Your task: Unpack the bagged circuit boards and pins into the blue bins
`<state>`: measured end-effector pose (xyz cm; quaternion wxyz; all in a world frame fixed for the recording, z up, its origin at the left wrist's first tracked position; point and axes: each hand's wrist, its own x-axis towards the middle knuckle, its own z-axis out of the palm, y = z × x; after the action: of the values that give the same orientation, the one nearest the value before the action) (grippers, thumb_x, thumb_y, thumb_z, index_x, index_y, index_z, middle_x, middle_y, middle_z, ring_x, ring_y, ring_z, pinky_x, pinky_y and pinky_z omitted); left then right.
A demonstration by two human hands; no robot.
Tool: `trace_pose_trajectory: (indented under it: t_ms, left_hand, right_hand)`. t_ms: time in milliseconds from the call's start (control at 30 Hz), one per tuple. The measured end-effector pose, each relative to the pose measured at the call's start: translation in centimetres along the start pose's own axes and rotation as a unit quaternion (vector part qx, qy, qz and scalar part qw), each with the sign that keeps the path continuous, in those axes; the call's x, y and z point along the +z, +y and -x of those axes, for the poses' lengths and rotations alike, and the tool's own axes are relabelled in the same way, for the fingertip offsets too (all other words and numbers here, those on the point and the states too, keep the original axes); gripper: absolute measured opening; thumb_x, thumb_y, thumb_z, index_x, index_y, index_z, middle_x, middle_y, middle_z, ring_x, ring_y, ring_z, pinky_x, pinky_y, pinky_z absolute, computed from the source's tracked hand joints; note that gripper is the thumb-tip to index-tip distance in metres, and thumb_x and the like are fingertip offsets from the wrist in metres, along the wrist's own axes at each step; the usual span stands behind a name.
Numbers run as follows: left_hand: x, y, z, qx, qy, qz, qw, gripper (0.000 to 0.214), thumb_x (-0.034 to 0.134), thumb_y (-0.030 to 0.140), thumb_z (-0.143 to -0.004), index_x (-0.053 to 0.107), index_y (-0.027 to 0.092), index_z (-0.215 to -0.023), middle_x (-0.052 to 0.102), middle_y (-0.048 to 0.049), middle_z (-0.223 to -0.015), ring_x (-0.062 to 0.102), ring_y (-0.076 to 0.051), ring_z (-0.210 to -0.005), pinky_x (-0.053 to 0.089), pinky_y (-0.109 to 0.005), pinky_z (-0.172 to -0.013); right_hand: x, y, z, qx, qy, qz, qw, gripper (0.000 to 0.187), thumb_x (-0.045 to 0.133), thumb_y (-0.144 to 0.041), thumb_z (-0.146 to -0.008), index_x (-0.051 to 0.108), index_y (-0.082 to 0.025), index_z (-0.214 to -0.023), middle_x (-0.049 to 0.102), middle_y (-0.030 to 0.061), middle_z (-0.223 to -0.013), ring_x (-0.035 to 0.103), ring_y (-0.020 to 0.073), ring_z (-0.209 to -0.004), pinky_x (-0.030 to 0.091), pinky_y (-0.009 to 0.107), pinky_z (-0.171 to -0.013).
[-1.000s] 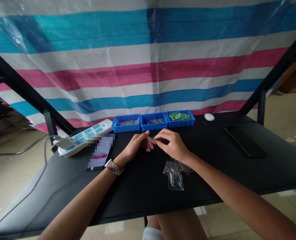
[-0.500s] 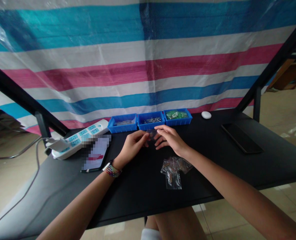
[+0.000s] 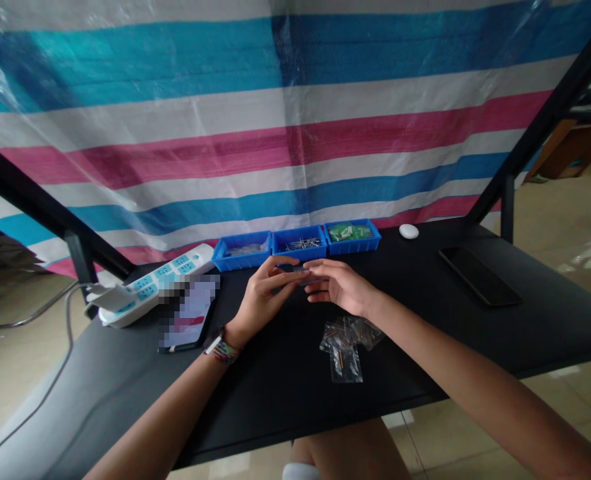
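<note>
Between my two hands is a small clear plastic bag (image 3: pixel 302 275), seen nearly edge-on; its contents are hard to make out. My left hand (image 3: pixel 265 290) pinches its left side with the fingers closed. On the other side, my right hand (image 3: pixel 342 285) grips the bag between thumb and fingers. Below the right hand, several small clear bags (image 3: pixel 346 360) with thin copper-coloured pieces inside lie overlapping on the black table (image 3: pixel 275 393). Just beyond the hands stands a blue bin of metal pins or nails (image 3: pixel 300 254).
A blue bin with clear bags (image 3: pixel 218 261) and one with green-and-white packets (image 3: pixel 352 248) flank the middle bin. At left lie a white power strip (image 3: pixel 150 300) and a lit phone (image 3: pixel 190 317). At right are a dark phone (image 3: pixel 480 277) and a white oval object (image 3: pixel 408 231).
The held bag has tipped from facing me to nearly edge-on. My left fingers have stretched further over it, and the hands are closer together.
</note>
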<state>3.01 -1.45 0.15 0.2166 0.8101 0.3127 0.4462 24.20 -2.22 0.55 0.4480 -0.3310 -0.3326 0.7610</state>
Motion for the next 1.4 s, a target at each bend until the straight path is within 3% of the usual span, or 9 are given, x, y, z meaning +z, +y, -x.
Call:
trace_pose_trajectory:
  t_ms: [233,367,533,633,833,1000,1133,1267,1400]
  left_hand:
    - [0.2,-0.4,-0.3,-0.183,-0.011,0.167,0.969,0.034,0.069,0.044,-0.094,0.072,0.017,-0.114,0.072,-0.0092,-0.106,0.07,-0.016,-0.072,0.054,-0.027,-0.065]
    - [0.3,-0.8,-0.4,-0.283,-0.089,0.255,0.92,0.057,0.052,0.061,-0.098,0.071,0.011,-0.077,0.068,-0.0081,-0.064,0.065,-0.017,-0.058,0.05,-0.028,-0.059]
    - [0.6,-1.0,-0.4,-0.306,-0.075,0.311,0.897,0.05,0.059,0.057,-0.095,0.073,0.012,-0.08,0.073,-0.01,-0.073,0.066,-0.017,-0.06,0.049,-0.027,-0.059]
    - [0.6,-1.4,-0.4,-0.293,-0.071,0.298,0.906,0.036,0.067,0.047,-0.089,0.072,0.013,-0.078,0.07,-0.007,-0.068,0.065,-0.016,-0.06,0.048,-0.027,-0.06]
    - [0.7,-1.9,-0.6,-0.312,0.01,0.298,0.902,0.035,0.074,0.048,-0.084,0.072,0.013,-0.089,0.073,-0.0061,-0.075,0.064,-0.015,-0.058,0.048,-0.026,-0.057]
    - [-0.5,-2.4,-1.2,-0.329,0.127,0.298,0.887,0.038,0.082,0.042,-0.076,0.069,0.015,-0.1,0.076,-0.0049,-0.09,0.069,-0.013,-0.059,0.05,-0.022,-0.056]
    - [-1.9,-3.3,-1.5,-0.34,0.229,0.317,0.855,0.034,0.08,0.037,-0.076,0.064,0.016,-0.097,0.077,-0.0059,-0.094,0.071,-0.013,-0.059,0.052,-0.022,-0.057]
    - [-3.0,-4.1,-1.7,-0.343,0.313,0.353,0.812,0.028,0.077,0.029,-0.078,0.064,0.016,-0.099,0.077,-0.0106,-0.112,0.076,-0.017,-0.07,0.052,-0.021,-0.056]
    - [-3.6,-4.2,-1.7,-0.347,0.268,0.434,0.787,0.039,0.067,0.023,-0.082,0.068,0.018,-0.12,0.069,-0.0131,-0.139,0.079,-0.02,-0.086,0.054,-0.021,-0.056]
  right_hand:
    - [-0.3,0.4,-0.5,-0.217,0.093,0.195,0.952,0.021,0.076,-0.024,-0.082,0.068,-0.019,-0.1,0.077,0.0041,-0.091,0.076,0.0184,-0.072,0.063,0.033,-0.069]
    - [0.1,0.6,0.1,-0.379,0.09,0.367,0.845,0.013,0.069,-0.023,-0.091,0.069,-0.023,-0.104,0.079,0.0055,-0.1,0.077,0.022,-0.094,0.061,0.038,-0.088]
    - [0.0,0.4,0.9,-0.451,-0.009,0.593,0.667,0.018,0.056,-0.016,-0.1,0.071,-0.024,-0.106,0.077,0.0081,-0.107,0.071,0.0247,-0.105,0.056,0.044,-0.099]
    - [-0.1,-0.3,1.1,-0.46,-0.081,0.641,0.608,0.025,0.057,-0.014,-0.098,0.071,-0.025,-0.116,0.074,0.0096,-0.118,0.064,0.0273,-0.12,0.052,0.048,-0.108]
    - [-0.2,-2.5,1.9,-0.456,-0.061,0.638,0.618,0.032,0.062,-0.018,-0.094,0.069,-0.023,-0.125,0.071,0.0109,-0.124,0.062,0.0281,-0.123,0.049,0.049,-0.111]
    - [-2.5,-4.8,2.5,-0.323,-0.022,0.612,0.721,0.014,0.063,-0.022,-0.094,0.074,-0.021,-0.102,0.072,0.0021,-0.088,0.065,0.0155,-0.073,0.054,0.029,-0.07]
    - [-4.7,-5.0,5.6,-0.28,0.021,0.583,0.763,0.011,0.067,-0.027,-0.092,0.075,-0.02,-0.094,0.07,0.0012,-0.08,0.064,0.0152,-0.069,0.049,0.026,-0.061]
    - [-5.6,-2.8,10.9,-0.277,0.03,0.62,0.733,0.013,0.071,-0.021,-0.088,0.076,-0.023,-0.1,0.073,0.0055,-0.094,0.068,0.0201,-0.083,0.056,0.033,-0.074]
    - [-5.8,0.8,14.9,-0.266,0.03,0.661,0.701,0.031,0.071,-0.013,-0.085,0.074,-0.029,-0.111,0.073,0.0086,-0.117,0.067,0.0287,-0.113,0.056,0.049,-0.101]
